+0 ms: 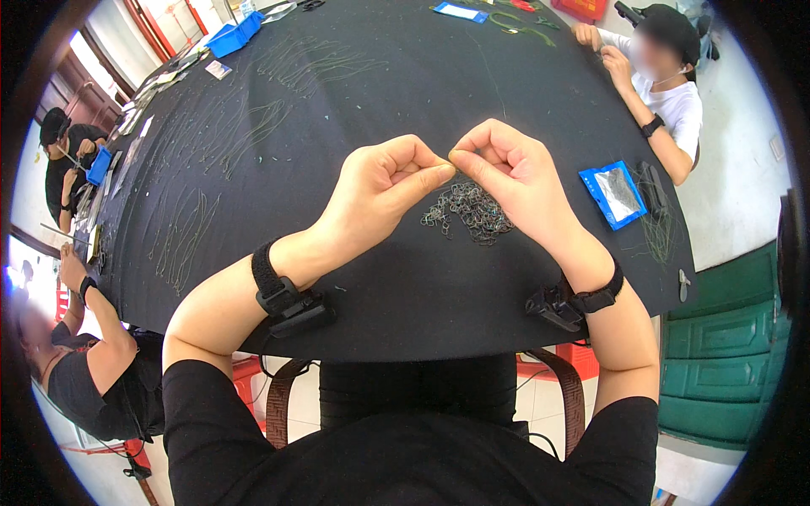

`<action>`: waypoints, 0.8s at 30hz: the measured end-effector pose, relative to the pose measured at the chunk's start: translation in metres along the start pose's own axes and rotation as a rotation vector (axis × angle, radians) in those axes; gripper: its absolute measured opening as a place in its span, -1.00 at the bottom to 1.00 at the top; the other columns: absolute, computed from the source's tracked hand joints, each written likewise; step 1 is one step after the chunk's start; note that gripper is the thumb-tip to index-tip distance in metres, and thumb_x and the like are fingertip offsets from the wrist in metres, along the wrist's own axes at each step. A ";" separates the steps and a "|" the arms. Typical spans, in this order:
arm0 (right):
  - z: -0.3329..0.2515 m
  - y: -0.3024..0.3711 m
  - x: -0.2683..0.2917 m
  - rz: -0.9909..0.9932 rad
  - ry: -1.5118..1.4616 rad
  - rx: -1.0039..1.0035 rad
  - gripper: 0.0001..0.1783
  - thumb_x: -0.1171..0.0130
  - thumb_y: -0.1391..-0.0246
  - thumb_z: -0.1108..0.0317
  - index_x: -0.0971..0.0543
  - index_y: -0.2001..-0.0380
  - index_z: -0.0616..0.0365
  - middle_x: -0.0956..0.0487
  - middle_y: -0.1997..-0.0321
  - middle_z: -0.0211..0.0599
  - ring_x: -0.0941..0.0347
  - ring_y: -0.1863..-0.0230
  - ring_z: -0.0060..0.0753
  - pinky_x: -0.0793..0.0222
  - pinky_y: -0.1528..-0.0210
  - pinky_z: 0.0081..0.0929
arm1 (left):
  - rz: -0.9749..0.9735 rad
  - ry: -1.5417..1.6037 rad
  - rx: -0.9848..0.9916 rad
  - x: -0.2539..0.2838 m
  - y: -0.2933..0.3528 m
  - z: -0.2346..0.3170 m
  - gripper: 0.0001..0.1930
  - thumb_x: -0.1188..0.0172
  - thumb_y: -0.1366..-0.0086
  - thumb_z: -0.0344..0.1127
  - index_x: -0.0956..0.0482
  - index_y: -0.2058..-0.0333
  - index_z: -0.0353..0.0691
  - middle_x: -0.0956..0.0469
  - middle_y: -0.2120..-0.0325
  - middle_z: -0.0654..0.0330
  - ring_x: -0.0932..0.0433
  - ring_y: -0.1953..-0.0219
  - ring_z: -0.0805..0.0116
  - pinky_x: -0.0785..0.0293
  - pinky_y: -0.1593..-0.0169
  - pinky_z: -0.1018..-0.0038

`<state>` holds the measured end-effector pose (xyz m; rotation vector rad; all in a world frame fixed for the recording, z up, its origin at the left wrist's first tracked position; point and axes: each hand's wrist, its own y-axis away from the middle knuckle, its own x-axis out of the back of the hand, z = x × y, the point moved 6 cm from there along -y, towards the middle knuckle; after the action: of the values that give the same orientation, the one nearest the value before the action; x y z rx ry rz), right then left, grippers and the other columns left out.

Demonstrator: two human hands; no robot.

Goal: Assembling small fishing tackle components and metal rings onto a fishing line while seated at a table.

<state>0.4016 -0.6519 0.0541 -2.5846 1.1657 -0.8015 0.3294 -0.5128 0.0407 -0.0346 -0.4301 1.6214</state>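
Note:
Over the black-covered table, my left hand [391, 179] and my right hand [512, 169] meet fingertip to fingertip. Each is closed in a pinch of thumb and forefinger; whatever lies between the fingertips is too small to make out. A thin dark line [498, 88] runs across the cloth from near my right hand toward the far edge. Just below my fingers lies a loose pile of small, looped wire-like metal pieces [472, 212], partly covered by my right hand.
A blue-edged packet [613, 196] lies right of the pile, beside tangled green line [658, 236]. Lengths of thin cord [316, 63] spread over the left and far cloth. A blue tray [234, 35] stands far left. One person [666, 93] works at far right, others along the left edge.

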 end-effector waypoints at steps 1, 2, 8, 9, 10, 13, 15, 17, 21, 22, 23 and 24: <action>0.008 -0.001 -0.002 -0.010 -0.055 -0.040 -0.89 -0.17 -0.15 0.37 -0.53 0.36 0.18 -0.47 0.56 -0.53 -0.32 0.51 -0.76 -0.25 0.46 -0.64 | -0.001 0.001 -0.002 0.000 0.000 0.001 -0.82 -0.20 -0.32 -0.33 -0.56 0.36 -0.35 -0.43 0.61 0.44 -0.27 0.53 0.76 -0.19 0.49 0.71; 0.015 -0.001 -0.004 -0.020 -0.110 -0.080 -0.86 -0.17 -0.15 0.35 -0.53 0.36 0.21 -0.49 0.53 -0.54 -0.32 0.48 -0.76 -0.26 0.43 -0.65 | 0.002 0.001 0.014 0.000 -0.001 0.001 -0.82 -0.20 -0.32 -0.32 -0.56 0.36 -0.36 -0.43 0.61 0.44 -0.27 0.53 0.76 -0.20 0.48 0.71; 0.023 0.003 -0.012 -0.088 -0.153 -0.226 -0.84 -0.17 -0.11 0.37 -0.48 0.44 0.23 -0.49 0.52 -0.50 -0.35 0.47 -0.72 -0.29 0.40 -0.62 | 0.058 0.014 0.044 0.005 -0.001 0.000 -0.81 -0.20 -0.32 -0.31 -0.56 0.35 -0.36 -0.47 0.58 0.41 -0.30 0.50 0.75 -0.24 0.46 0.70; 0.020 0.004 -0.013 -0.090 -0.154 -0.227 -0.84 -0.17 -0.11 0.37 -0.48 0.44 0.23 -0.49 0.52 -0.50 -0.35 0.47 -0.72 -0.29 0.40 -0.62 | 0.064 0.008 0.055 0.006 0.000 -0.002 -0.81 -0.20 -0.32 -0.31 -0.56 0.35 -0.37 -0.49 0.56 0.39 -0.31 0.49 0.74 -0.26 0.45 0.70; 0.014 0.005 -0.015 -0.095 -0.120 -0.193 -0.86 -0.16 -0.11 0.41 -0.44 0.47 0.18 -0.40 0.56 -0.58 -0.25 0.50 -0.79 -0.17 0.46 -0.67 | 0.064 0.009 0.055 0.006 -0.001 -0.002 -0.81 -0.20 -0.32 -0.31 -0.56 0.35 -0.37 -0.49 0.56 0.39 -0.31 0.49 0.74 -0.26 0.45 0.70; -0.003 0.009 -0.018 -0.102 -0.043 -0.124 -0.83 -0.16 -0.10 0.48 -0.40 0.51 0.15 -0.28 0.63 -0.64 -0.12 0.57 -0.84 -0.02 0.54 -0.70 | 0.087 0.019 -0.006 0.006 -0.001 -0.002 -0.82 -0.20 -0.32 -0.33 -0.56 0.33 -0.38 -0.56 0.50 0.33 -0.39 0.44 0.72 -0.33 0.39 0.71; -0.006 0.009 -0.019 -0.105 -0.002 -0.087 -0.83 -0.17 -0.08 0.50 -0.39 0.53 0.16 -0.25 0.65 -0.62 -0.08 0.59 -0.82 -0.01 0.56 -0.68 | 0.093 0.050 -0.037 0.007 -0.001 -0.002 -0.83 -0.19 -0.32 -0.35 -0.56 0.31 -0.39 -0.60 0.46 0.28 -0.45 0.40 0.70 -0.40 0.33 0.70; -0.014 0.010 -0.017 -0.086 0.109 0.082 -0.87 -0.19 -0.05 0.52 -0.43 0.49 0.18 -0.23 0.67 -0.58 -0.05 0.64 -0.79 0.00 0.58 -0.66 | 0.084 0.069 -0.036 0.006 -0.001 0.000 -0.83 -0.18 -0.33 -0.35 -0.56 0.31 -0.39 -0.61 0.44 0.26 -0.46 0.38 0.69 -0.41 0.31 0.70; -0.024 0.011 -0.014 -0.013 0.243 0.311 -0.91 -0.21 -0.04 0.54 -0.49 0.44 0.17 -0.22 0.69 -0.57 -0.03 0.66 -0.78 0.02 0.59 -0.65 | 0.072 0.053 -0.070 0.002 -0.001 0.002 -0.84 -0.17 -0.33 -0.37 -0.56 0.31 -0.40 -0.58 0.49 0.31 -0.42 0.42 0.71 -0.38 0.36 0.69; -0.025 0.011 -0.012 -0.010 0.254 0.267 -0.91 -0.21 -0.03 0.51 -0.48 0.43 0.17 -0.31 0.66 -0.46 -0.18 0.63 -0.69 -0.11 0.56 -0.61 | 0.073 0.053 -0.067 0.003 -0.001 0.001 -0.84 -0.17 -0.33 -0.37 -0.56 0.31 -0.40 -0.58 0.49 0.31 -0.42 0.42 0.71 -0.38 0.36 0.69; -0.026 0.011 -0.010 -0.007 0.266 0.224 -0.90 -0.21 -0.03 0.48 -0.47 0.41 0.17 -0.40 0.63 -0.35 -0.33 0.60 -0.60 -0.24 0.53 -0.56 | 0.041 0.009 -0.048 0.003 -0.001 -0.001 -0.85 -0.17 -0.32 -0.38 -0.56 0.32 -0.39 -0.54 0.53 0.34 -0.38 0.45 0.72 -0.34 0.40 0.69; -0.027 0.011 -0.008 -0.008 0.265 0.222 -0.90 -0.21 -0.03 0.48 -0.47 0.41 0.17 -0.40 0.63 -0.35 -0.33 0.60 -0.60 -0.24 0.53 -0.56 | 0.008 -0.036 -0.029 0.002 -0.001 -0.003 -0.86 -0.17 -0.32 -0.39 -0.56 0.33 -0.38 -0.50 0.57 0.37 -0.34 0.49 0.73 -0.30 0.44 0.68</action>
<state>0.3752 -0.6519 0.0695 -2.3557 1.0614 -1.2301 0.3310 -0.5099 0.0391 -0.0292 -0.4813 1.6256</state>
